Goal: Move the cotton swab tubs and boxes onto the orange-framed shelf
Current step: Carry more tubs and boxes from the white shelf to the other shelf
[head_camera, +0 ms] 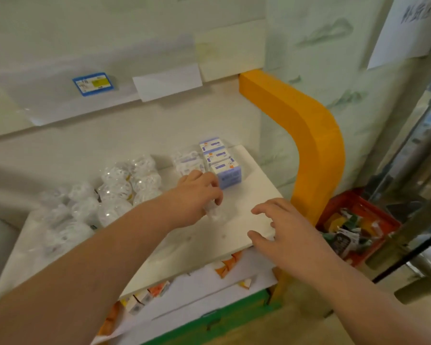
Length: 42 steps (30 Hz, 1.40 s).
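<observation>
Tubs (115, 192) of swabs sit on the white shelf (197, 245), and blue boxes (222, 163) stand in a row at the back, near the orange frame (309, 135). My left hand (197, 195) is curled round a small clear tub (213, 211), setting it down just in front of the boxes. My right hand (281, 230) hovers over the shelf edge, fingers spread, holding nothing. I think I am placing this tub. Next I should let go gently and push it close to the others.

The left hand (197, 195) grips a clear tub (215, 211) on the white shelf (254, 192), beside purple boxes (222, 163); the right hand (284, 230) hovers spread over the shelf's front edge.
</observation>
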Tool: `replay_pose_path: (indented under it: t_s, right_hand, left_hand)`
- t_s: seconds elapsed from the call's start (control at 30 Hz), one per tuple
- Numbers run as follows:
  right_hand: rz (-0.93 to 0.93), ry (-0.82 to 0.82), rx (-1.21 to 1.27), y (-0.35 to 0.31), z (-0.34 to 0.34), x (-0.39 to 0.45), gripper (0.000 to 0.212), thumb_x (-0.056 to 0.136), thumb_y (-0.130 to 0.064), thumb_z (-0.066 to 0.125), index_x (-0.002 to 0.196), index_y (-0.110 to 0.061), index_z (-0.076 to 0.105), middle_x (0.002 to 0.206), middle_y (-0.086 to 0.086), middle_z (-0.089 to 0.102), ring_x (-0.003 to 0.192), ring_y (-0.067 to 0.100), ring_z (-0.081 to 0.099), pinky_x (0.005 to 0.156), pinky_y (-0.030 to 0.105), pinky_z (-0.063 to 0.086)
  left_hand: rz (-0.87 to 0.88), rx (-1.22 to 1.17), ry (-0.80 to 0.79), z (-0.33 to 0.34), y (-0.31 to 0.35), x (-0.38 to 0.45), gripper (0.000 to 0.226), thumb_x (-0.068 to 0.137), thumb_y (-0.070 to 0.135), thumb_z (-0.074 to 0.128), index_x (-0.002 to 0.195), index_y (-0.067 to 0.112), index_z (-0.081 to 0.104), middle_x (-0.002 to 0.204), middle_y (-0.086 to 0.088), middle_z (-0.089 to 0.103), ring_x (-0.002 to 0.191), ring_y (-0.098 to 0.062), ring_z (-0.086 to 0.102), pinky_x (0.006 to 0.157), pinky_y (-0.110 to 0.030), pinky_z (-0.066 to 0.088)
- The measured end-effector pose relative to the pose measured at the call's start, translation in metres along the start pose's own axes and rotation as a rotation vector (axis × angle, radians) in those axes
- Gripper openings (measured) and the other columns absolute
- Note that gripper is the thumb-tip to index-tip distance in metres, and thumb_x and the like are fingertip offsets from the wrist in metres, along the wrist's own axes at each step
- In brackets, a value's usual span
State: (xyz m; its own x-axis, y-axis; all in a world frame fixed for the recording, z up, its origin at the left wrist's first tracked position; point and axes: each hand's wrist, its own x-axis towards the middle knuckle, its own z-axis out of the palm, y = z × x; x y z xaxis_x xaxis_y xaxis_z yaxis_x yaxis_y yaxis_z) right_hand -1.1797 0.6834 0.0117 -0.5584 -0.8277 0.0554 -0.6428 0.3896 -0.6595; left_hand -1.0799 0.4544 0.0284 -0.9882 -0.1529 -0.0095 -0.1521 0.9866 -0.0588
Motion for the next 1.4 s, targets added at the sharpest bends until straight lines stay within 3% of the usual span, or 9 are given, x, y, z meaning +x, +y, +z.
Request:
replay_pose_path:
  t_s: [0.13, 0.27, 0.4, 0.5, 0.77, 0.97, 1.1, 1.4]
  right_hand:
    - [-0.012, -0.011, 0.006, 0.007, -0.002, 0.006, 0.044, 0.085, -0.045, 0.066, 0.126, -0.039, 0.052, 0.128, -0.021, 0.042, 0.109, 0.005, 0.05, 0.095, 0.031, 0.048]
    - [-0.023, -0.03, 0.001, 0.007, -0.002, 0.011, 0.043, 0.085, -0.046, 0.066, 0.126, -0.039, 0.052, 0.13, -0.02, 0.042, 0.106, 0.005, 0.051, 0.093, 0.033, 0.049]
    - [-0.029, -0.051, -0.012, 0.007, -0.002, 0.014, 0.044, 0.086, -0.047, 0.064, 0.127, -0.039, 0.051, 0.132, -0.021, 0.042, 0.106, 0.005, 0.051, 0.092, 0.033, 0.05]
    - [-0.037, -0.055, -0.008, 0.007, -0.003, 0.017, 0.043, 0.087, -0.046, 0.065, 0.127, -0.039, 0.052, 0.132, -0.02, 0.043, 0.105, 0.005, 0.05, 0.092, 0.032, 0.05]
    - [-0.043, -0.048, 0.001, 0.007, -0.007, 0.021, 0.042, 0.087, -0.046, 0.064, 0.127, -0.04, 0.051, 0.133, -0.021, 0.043, 0.106, 0.003, 0.049, 0.091, 0.029, 0.051]
    - [-0.063, -0.034, -0.023, 0.006, -0.007, 0.023, 0.042, 0.088, -0.046, 0.063, 0.128, -0.04, 0.05, 0.133, -0.02, 0.044, 0.107, 0.002, 0.046, 0.092, 0.026, 0.049]
    - [-0.124, -0.005, -0.034, 0.004, -0.004, 0.032, 0.044, 0.087, -0.046, 0.063, 0.128, -0.039, 0.05, 0.131, -0.019, 0.046, 0.116, 0.003, 0.047, 0.096, 0.027, 0.047]
    - [-0.327, 0.042, 0.183, -0.048, 0.022, 0.057, 0.042, 0.081, -0.036, 0.068, 0.121, -0.03, 0.059, 0.116, -0.013, 0.056, 0.109, 0.004, 0.055, 0.095, 0.032, 0.049]
  left_hand:
    - [-0.056, -0.03, 0.027, 0.006, 0.004, -0.001, 0.051, 0.072, 0.004, 0.064, 0.107, 0.04, 0.062, 0.136, 0.003, 0.038, 0.113, -0.022, 0.034, 0.095, -0.041, 0.038]
    - [-0.082, -0.103, -0.02, 0.007, 0.007, -0.002, 0.058, 0.075, -0.001, 0.05, 0.114, 0.039, 0.063, 0.133, 0.005, 0.043, 0.112, -0.023, 0.04, 0.096, -0.039, 0.04]
    - [-0.148, -0.205, 0.007, 0.005, 0.018, -0.005, 0.03, 0.09, 0.023, 0.051, 0.115, 0.029, 0.067, 0.133, 0.007, 0.047, 0.116, -0.021, 0.042, 0.102, -0.031, 0.032]
    - [-0.196, -0.197, 0.051, 0.009, 0.024, -0.001, 0.026, 0.09, 0.033, 0.056, 0.113, 0.026, 0.067, 0.133, 0.006, 0.047, 0.121, -0.019, 0.043, 0.103, -0.026, 0.029]
    - [-0.259, -0.314, 0.071, 0.012, 0.02, 0.004, 0.043, 0.08, 0.0, 0.056, 0.116, 0.023, 0.062, 0.124, 0.002, 0.047, 0.114, -0.016, 0.047, 0.096, -0.021, 0.036]
    - [-0.257, -0.31, 0.102, 0.012, 0.02, 0.007, 0.044, 0.077, 0.008, 0.064, 0.117, 0.026, 0.06, 0.124, 0.004, 0.048, 0.114, -0.016, 0.048, 0.098, -0.032, 0.042]
    - [-0.293, -0.306, 0.233, 0.002, 0.018, -0.006, 0.048, 0.075, 0.019, 0.069, 0.121, 0.025, 0.058, 0.122, 0.005, 0.05, 0.113, -0.017, 0.049, 0.096, -0.024, 0.038]
    - [-0.675, -0.245, 0.623, -0.037, 0.008, -0.115, 0.043, 0.082, 0.03, 0.066, 0.124, 0.026, 0.056, 0.125, 0.01, 0.05, 0.117, -0.011, 0.046, 0.098, -0.016, 0.031]
